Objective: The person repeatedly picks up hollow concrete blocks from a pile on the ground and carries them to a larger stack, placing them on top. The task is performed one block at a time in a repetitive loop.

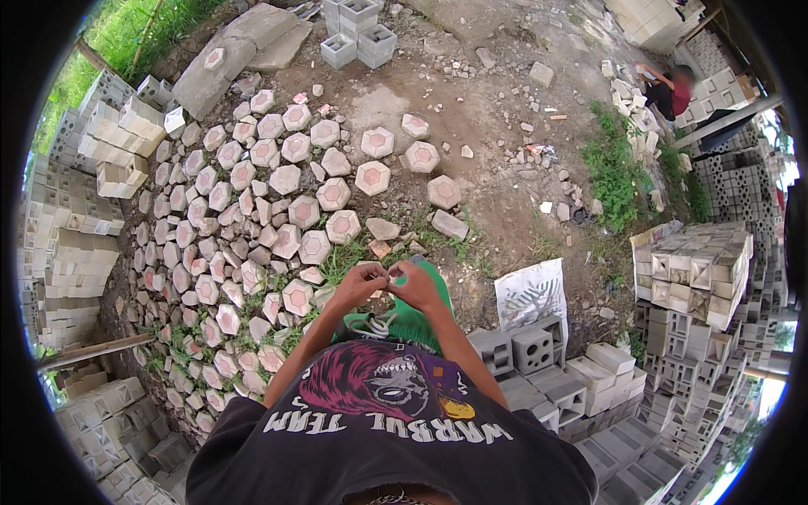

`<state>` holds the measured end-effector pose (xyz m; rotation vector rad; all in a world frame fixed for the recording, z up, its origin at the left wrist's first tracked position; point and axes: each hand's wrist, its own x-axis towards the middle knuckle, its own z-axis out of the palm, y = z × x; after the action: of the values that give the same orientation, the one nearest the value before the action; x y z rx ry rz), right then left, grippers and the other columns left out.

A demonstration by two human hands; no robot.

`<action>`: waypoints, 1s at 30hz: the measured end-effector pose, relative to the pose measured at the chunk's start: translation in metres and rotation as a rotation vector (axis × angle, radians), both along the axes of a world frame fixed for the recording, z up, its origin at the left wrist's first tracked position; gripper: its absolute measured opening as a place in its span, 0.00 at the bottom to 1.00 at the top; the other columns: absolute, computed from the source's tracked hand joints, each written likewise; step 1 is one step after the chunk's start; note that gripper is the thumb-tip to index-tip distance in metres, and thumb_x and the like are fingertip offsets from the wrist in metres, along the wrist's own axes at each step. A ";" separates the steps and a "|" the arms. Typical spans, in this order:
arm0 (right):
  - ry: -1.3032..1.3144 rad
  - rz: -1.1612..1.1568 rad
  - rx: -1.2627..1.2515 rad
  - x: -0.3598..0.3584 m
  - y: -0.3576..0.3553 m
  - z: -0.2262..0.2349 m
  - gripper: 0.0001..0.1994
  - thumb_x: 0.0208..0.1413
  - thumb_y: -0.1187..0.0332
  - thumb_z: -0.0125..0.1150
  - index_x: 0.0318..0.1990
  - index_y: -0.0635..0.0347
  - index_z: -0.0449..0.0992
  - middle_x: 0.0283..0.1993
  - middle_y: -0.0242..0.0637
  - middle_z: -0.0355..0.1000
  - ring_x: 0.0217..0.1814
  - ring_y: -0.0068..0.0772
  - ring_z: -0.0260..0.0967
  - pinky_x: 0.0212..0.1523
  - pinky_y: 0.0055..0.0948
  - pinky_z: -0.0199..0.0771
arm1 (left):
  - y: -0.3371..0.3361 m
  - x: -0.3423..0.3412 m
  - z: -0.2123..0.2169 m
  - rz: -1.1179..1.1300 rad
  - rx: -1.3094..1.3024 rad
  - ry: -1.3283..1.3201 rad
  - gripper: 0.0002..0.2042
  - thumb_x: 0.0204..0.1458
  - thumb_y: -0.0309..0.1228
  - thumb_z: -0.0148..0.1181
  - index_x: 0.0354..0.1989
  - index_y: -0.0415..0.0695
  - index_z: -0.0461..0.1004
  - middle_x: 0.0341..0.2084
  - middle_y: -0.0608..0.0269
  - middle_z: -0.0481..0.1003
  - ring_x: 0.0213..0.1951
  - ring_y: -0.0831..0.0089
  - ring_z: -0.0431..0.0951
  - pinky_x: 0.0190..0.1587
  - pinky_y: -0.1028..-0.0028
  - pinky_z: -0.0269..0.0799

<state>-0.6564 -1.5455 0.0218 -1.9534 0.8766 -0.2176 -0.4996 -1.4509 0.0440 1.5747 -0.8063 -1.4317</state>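
Both hands are held together in front of my waist, over my green shorts. My left hand is closed with its fingertips pinched. My right hand has its fingers curled in the same way, and the fingertips of the two hands nearly meet. Whatever lies between them, if anything, is too small to make out. A pale drawstring hangs at the shorts' waistband, just below the hands. To the right, a white sack with dark marks on it lies against grey hollow blocks.
Hexagonal pavers with reddish centres cover the ground ahead and left. Hollow blocks stand at the back, and taller stacks rise on the right. Weeds grow along the right. Another person is low down at the far right.
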 end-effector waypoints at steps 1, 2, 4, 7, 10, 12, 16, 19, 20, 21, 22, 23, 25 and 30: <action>0.000 0.027 0.003 0.002 -0.022 0.015 0.20 0.41 0.54 0.69 0.35 0.61 0.76 0.37 0.41 0.75 0.40 0.38 0.73 0.41 0.34 0.72 | -0.015 -0.001 0.005 0.023 0.005 -0.002 0.06 0.49 0.26 0.58 0.34 0.39 0.75 0.29 0.66 0.76 0.32 0.81 0.74 0.37 0.79 0.69; 0.000 0.054 0.006 0.005 -0.043 0.026 0.20 0.40 0.54 0.69 0.35 0.61 0.76 0.37 0.41 0.75 0.40 0.39 0.73 0.41 0.34 0.72 | -0.028 -0.002 0.009 0.045 0.010 -0.004 0.06 0.49 0.26 0.58 0.34 0.39 0.75 0.29 0.66 0.76 0.33 0.80 0.75 0.38 0.79 0.70; -0.016 0.074 -0.001 0.007 -0.075 0.034 0.20 0.40 0.55 0.69 0.35 0.61 0.76 0.36 0.41 0.75 0.40 0.39 0.73 0.41 0.34 0.72 | -0.056 -0.004 0.027 0.053 0.033 -0.061 0.08 0.49 0.26 0.57 0.36 0.38 0.76 0.30 0.64 0.77 0.36 0.78 0.76 0.41 0.77 0.71; -0.023 0.104 -0.012 0.014 -0.106 0.041 0.19 0.40 0.56 0.68 0.36 0.61 0.76 0.36 0.42 0.74 0.40 0.40 0.73 0.41 0.33 0.72 | -0.081 -0.004 0.038 0.124 0.011 -0.059 0.09 0.48 0.27 0.57 0.37 0.37 0.76 0.30 0.64 0.77 0.36 0.78 0.76 0.41 0.77 0.71; 0.012 0.150 0.004 0.019 -0.126 0.041 0.19 0.40 0.56 0.68 0.36 0.61 0.76 0.37 0.42 0.74 0.40 0.39 0.73 0.42 0.33 0.72 | -0.097 -0.004 0.056 0.138 0.104 -0.101 0.10 0.49 0.28 0.58 0.38 0.37 0.77 0.28 0.65 0.76 0.32 0.80 0.74 0.37 0.79 0.69; -0.003 0.195 0.019 0.025 -0.138 0.040 0.19 0.41 0.56 0.69 0.36 0.61 0.76 0.36 0.42 0.74 0.40 0.39 0.73 0.42 0.33 0.73 | -0.103 -0.004 0.054 0.190 0.104 -0.104 0.11 0.48 0.32 0.60 0.37 0.40 0.77 0.26 0.65 0.77 0.29 0.80 0.74 0.35 0.77 0.70; 0.043 0.193 0.086 0.032 -0.157 0.044 0.20 0.41 0.55 0.69 0.37 0.61 0.76 0.37 0.41 0.75 0.40 0.37 0.74 0.42 0.32 0.73 | -0.120 0.002 0.055 0.203 0.118 -0.156 0.11 0.48 0.34 0.61 0.35 0.40 0.77 0.27 0.65 0.76 0.31 0.78 0.74 0.36 0.76 0.70; 0.075 0.164 0.100 0.037 -0.177 0.042 0.20 0.42 0.55 0.69 0.37 0.61 0.76 0.37 0.41 0.75 0.40 0.37 0.74 0.42 0.31 0.73 | -0.143 0.011 0.043 0.184 0.100 -0.142 0.11 0.47 0.34 0.61 0.35 0.40 0.77 0.27 0.64 0.76 0.30 0.77 0.74 0.36 0.75 0.70; 0.090 0.150 0.092 0.038 -0.184 0.042 0.20 0.42 0.54 0.69 0.37 0.61 0.76 0.37 0.40 0.75 0.40 0.37 0.74 0.42 0.31 0.73 | -0.150 0.015 0.039 0.165 0.097 -0.147 0.11 0.47 0.34 0.61 0.35 0.40 0.77 0.28 0.63 0.76 0.30 0.76 0.75 0.36 0.75 0.70; 0.104 0.136 0.078 0.042 -0.194 0.042 0.20 0.42 0.54 0.69 0.37 0.61 0.76 0.37 0.40 0.75 0.40 0.37 0.75 0.42 0.31 0.73 | -0.162 0.021 0.037 0.147 0.087 -0.154 0.11 0.47 0.34 0.61 0.35 0.40 0.77 0.28 0.63 0.77 0.30 0.76 0.75 0.36 0.75 0.70; 0.107 0.137 0.062 0.045 -0.203 0.042 0.22 0.42 0.51 0.69 0.37 0.60 0.76 0.37 0.40 0.75 0.40 0.38 0.74 0.41 0.32 0.73 | -0.172 0.027 0.036 0.129 0.077 -0.161 0.11 0.48 0.34 0.61 0.35 0.40 0.77 0.28 0.63 0.77 0.30 0.76 0.75 0.36 0.74 0.71; 0.111 0.138 0.047 0.048 -0.211 0.041 0.24 0.42 0.48 0.68 0.38 0.59 0.76 0.37 0.40 0.75 0.40 0.39 0.74 0.41 0.33 0.73 | -0.182 0.033 0.035 0.108 0.083 -0.145 0.11 0.48 0.34 0.61 0.36 0.40 0.77 0.29 0.63 0.77 0.32 0.75 0.75 0.38 0.74 0.70; 0.104 0.131 0.019 0.065 -0.232 0.036 0.25 0.42 0.45 0.67 0.38 0.58 0.76 0.37 0.40 0.75 0.40 0.40 0.74 0.40 0.34 0.73 | -0.206 0.052 0.041 0.067 0.088 -0.129 0.11 0.48 0.34 0.61 0.37 0.41 0.77 0.31 0.63 0.77 0.35 0.74 0.75 0.41 0.73 0.70; 0.092 0.141 -0.047 0.125 -0.277 0.026 0.22 0.42 0.49 0.68 0.37 0.58 0.76 0.37 0.40 0.75 0.40 0.41 0.74 0.39 0.35 0.73 | -0.247 0.108 0.029 0.080 0.003 -0.268 0.11 0.48 0.35 0.61 0.37 0.42 0.77 0.32 0.62 0.77 0.37 0.72 0.75 0.42 0.72 0.70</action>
<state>-0.5312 -1.8226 0.0480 -2.0731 0.7946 -0.0668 -0.3917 -1.6983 0.0734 1.8051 -0.8838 -1.1802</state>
